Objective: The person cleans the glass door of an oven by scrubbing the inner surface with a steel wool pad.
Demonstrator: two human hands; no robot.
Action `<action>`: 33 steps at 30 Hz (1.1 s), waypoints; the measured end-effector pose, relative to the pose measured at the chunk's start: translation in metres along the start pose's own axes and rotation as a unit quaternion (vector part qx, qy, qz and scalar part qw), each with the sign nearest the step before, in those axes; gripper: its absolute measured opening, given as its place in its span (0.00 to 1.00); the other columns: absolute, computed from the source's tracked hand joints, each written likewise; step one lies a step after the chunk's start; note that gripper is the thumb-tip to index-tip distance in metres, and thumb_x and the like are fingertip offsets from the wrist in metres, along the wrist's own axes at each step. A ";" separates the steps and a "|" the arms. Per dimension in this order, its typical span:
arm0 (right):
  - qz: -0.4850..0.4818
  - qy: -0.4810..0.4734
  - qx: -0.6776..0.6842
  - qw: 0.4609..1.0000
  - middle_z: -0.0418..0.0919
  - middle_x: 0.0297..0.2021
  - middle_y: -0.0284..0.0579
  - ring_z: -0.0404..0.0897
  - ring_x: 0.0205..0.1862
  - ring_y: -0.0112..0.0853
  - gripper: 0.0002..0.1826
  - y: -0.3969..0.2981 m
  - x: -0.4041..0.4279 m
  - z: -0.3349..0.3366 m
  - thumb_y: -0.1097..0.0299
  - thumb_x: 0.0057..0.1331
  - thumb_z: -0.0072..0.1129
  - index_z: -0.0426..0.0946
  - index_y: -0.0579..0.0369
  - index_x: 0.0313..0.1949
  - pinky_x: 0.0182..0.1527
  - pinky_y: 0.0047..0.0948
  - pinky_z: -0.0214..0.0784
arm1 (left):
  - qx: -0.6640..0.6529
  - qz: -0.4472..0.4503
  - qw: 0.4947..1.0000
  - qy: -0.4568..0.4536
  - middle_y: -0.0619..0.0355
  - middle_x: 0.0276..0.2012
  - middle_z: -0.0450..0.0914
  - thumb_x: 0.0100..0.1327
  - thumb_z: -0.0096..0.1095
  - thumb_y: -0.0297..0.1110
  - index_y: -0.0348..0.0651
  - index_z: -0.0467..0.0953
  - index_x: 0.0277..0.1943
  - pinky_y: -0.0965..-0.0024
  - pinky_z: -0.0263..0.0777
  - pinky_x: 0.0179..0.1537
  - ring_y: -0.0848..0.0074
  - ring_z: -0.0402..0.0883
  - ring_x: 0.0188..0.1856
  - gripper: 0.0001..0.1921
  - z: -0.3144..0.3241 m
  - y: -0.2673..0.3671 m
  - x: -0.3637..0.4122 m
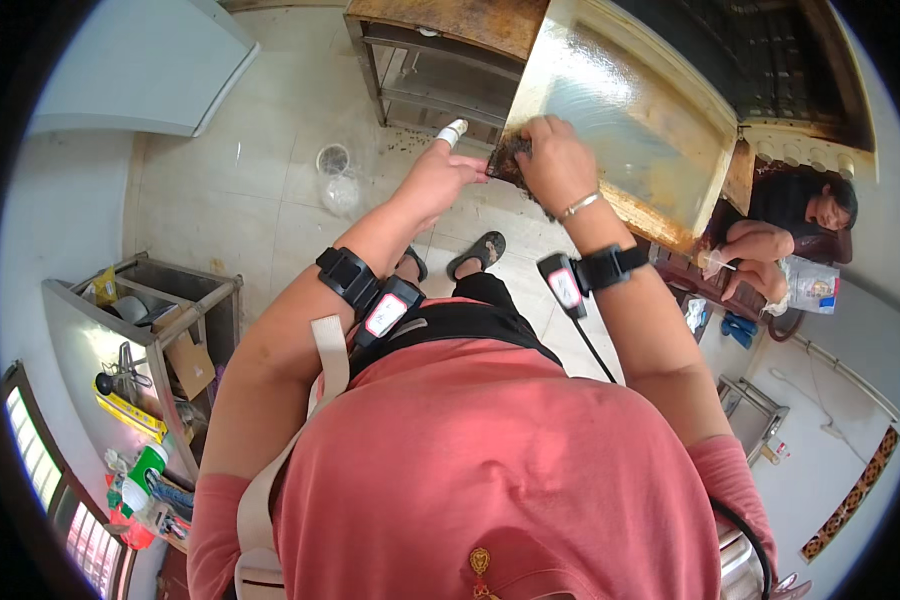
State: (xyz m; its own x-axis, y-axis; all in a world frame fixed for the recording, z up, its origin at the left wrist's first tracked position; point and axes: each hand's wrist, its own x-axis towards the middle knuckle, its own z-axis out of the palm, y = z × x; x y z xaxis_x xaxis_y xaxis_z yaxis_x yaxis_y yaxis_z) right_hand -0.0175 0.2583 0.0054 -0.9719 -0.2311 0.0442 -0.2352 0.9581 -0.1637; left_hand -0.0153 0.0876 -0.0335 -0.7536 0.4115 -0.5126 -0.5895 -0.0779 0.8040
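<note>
A large wet glass panel (607,97) in a pale frame, streaked with brown grime, stands out from an oven-like appliance (780,52) with a dark interior. Over the panel's near left corner, my right hand (559,157) has its fingers curled on a dark clump (513,156), which may be a scouring pad or loose residue. My left hand (439,176) is at that same corner. Its fingertips reach the edge and appear to touch it, while the thumb, wrapped in white, points up and away. Nothing shows in the left palm.
A metal shelf table (442,37) adjoins the panel's left side. On the tiled floor lie dark crumbs (409,140) and a clear plastic bag (340,193). A seated person (787,217) is close by on the right. A cluttered metal rack (157,330) stands at left.
</note>
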 end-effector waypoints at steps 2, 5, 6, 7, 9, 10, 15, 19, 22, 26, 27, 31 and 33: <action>-0.020 -0.013 -0.006 1.000 0.73 0.31 0.44 0.75 0.37 0.40 0.06 -0.008 -0.010 0.007 0.71 0.52 0.51 0.71 0.54 0.32 0.36 0.36 0.70 | -0.024 -0.012 1.000 0.001 0.40 0.46 0.74 0.57 0.49 0.21 0.36 0.42 0.66 0.72 0.67 0.50 0.67 0.77 0.46 0.35 0.001 0.004 -0.001; -0.061 -0.012 -0.017 0.998 0.73 0.31 0.44 0.75 0.37 0.39 0.05 -0.014 -0.005 0.009 0.71 0.52 0.50 0.71 0.54 0.30 0.35 0.36 0.70 | -0.038 -0.026 0.999 0.001 0.40 0.46 0.74 0.57 0.50 0.20 0.36 0.42 0.66 0.72 0.68 0.49 0.67 0.77 0.46 0.36 0.002 0.005 0.000; -0.044 0.011 -0.021 0.999 0.73 0.30 0.44 0.75 0.37 0.39 0.05 -0.012 0.002 0.010 0.71 0.52 0.50 0.72 0.54 0.30 0.34 0.35 0.70 | -0.030 -0.025 0.999 0.005 0.40 0.46 0.74 0.56 0.51 0.19 0.36 0.42 0.66 0.72 0.68 0.49 0.68 0.77 0.45 0.36 0.002 0.004 -0.001; -0.026 0.033 -0.025 0.999 0.73 0.30 0.44 0.75 0.37 0.38 0.04 -0.011 0.005 0.011 0.72 0.52 0.50 0.72 0.53 0.29 0.34 0.35 0.70 | -0.030 -0.026 0.999 0.005 0.40 0.46 0.74 0.56 0.51 0.19 0.36 0.42 0.66 0.72 0.68 0.49 0.68 0.77 0.45 0.36 0.001 0.003 -0.001; -0.007 0.047 -0.022 0.999 0.73 0.30 0.43 0.75 0.37 0.38 0.04 -0.003 0.000 0.012 0.72 0.52 0.50 0.72 0.53 0.29 0.34 0.34 0.71 | -0.024 -0.017 1.000 0.000 0.41 0.45 0.75 0.56 0.51 0.19 0.35 0.42 0.66 0.72 0.68 0.49 0.67 0.77 0.45 0.36 -0.001 0.001 0.000; -0.014 0.022 -0.033 0.999 0.73 0.30 0.43 0.75 0.36 0.38 0.04 -0.003 -0.007 0.012 0.72 0.52 0.50 0.72 0.54 0.29 0.34 0.35 0.71 | -0.023 -0.015 1.000 0.000 0.41 0.45 0.75 0.56 0.51 0.19 0.35 0.42 0.66 0.72 0.68 0.49 0.67 0.77 0.45 0.36 -0.002 0.002 0.001; -0.039 0.024 -0.022 0.999 0.73 0.29 0.44 0.75 0.35 0.39 0.04 -0.020 0.003 0.014 0.72 0.51 0.51 0.73 0.54 0.27 0.35 0.35 0.70 | -0.030 -0.017 0.999 -0.008 0.42 0.45 0.75 0.56 0.52 0.19 0.35 0.42 0.66 0.72 0.68 0.48 0.68 0.77 0.45 0.37 -0.001 0.000 0.002; 0.008 0.008 -0.043 0.999 0.73 0.30 0.44 0.74 0.36 0.38 0.04 -0.008 -0.002 0.007 0.72 0.51 0.51 0.73 0.54 0.28 0.36 0.34 0.70 | -0.023 -0.014 1.000 -0.007 0.42 0.45 0.75 0.56 0.51 0.19 0.35 0.41 0.66 0.72 0.68 0.47 0.68 0.77 0.45 0.37 -0.002 0.003 0.001; -0.029 0.009 -0.021 0.999 0.73 0.29 0.44 0.75 0.35 0.39 0.04 -0.017 -0.002 0.015 0.72 0.51 0.51 0.73 0.54 0.27 0.36 0.34 0.70 | -0.039 -0.031 0.999 -0.009 0.42 0.45 0.75 0.56 0.50 0.19 0.35 0.41 0.66 0.72 0.68 0.46 0.68 0.77 0.45 0.37 0.000 0.005 -0.001; -0.003 0.021 -0.036 0.999 0.73 0.29 0.44 0.75 0.35 0.38 0.03 -0.009 0.003 0.008 0.71 0.51 0.52 0.74 0.54 0.27 0.35 0.35 0.70 | -0.031 -0.023 0.999 -0.006 0.42 0.45 0.75 0.55 0.49 0.18 0.35 0.42 0.66 0.73 0.68 0.45 0.68 0.77 0.45 0.37 0.000 0.003 -0.004; 0.007 0.021 -0.045 0.999 0.73 0.29 0.43 0.75 0.35 0.38 0.03 -0.005 0.005 0.006 0.71 0.51 0.52 0.73 0.53 0.26 0.35 0.35 0.70 | -0.018 -0.020 1.000 -0.009 0.43 0.45 0.75 0.55 0.49 0.18 0.35 0.42 0.66 0.73 0.68 0.46 0.68 0.77 0.45 0.37 0.000 0.004 -0.002; -0.017 0.010 -0.007 1.000 0.73 0.29 0.45 0.75 0.35 0.40 0.04 -0.026 -0.003 0.014 0.70 0.51 0.53 0.74 0.54 0.27 0.34 0.36 0.70 | -0.028 -0.028 0.999 -0.020 0.42 0.45 0.75 0.55 0.49 0.18 0.33 0.41 0.66 0.72 0.68 0.48 0.68 0.77 0.46 0.36 -0.001 0.001 0.002; 0.018 0.014 0.015 1.000 0.73 0.30 0.47 0.74 0.36 0.42 0.05 -0.014 0.006 0.017 0.70 0.50 0.54 0.74 0.54 0.29 0.36 0.38 0.70 | -0.042 -0.030 0.998 -0.030 0.42 0.46 0.74 0.55 0.49 0.18 0.31 0.40 0.65 0.71 0.68 0.49 0.67 0.76 0.47 0.37 -0.004 0.000 0.002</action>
State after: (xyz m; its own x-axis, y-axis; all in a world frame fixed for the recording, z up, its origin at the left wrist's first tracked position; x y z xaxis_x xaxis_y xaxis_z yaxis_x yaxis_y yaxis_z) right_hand -0.0200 0.2409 -0.0085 -0.9794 -0.1910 0.0652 -0.2003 0.9600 -0.1959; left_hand -0.0181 0.0845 -0.0360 -0.6987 0.4708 -0.5387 -0.6574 -0.1253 0.7431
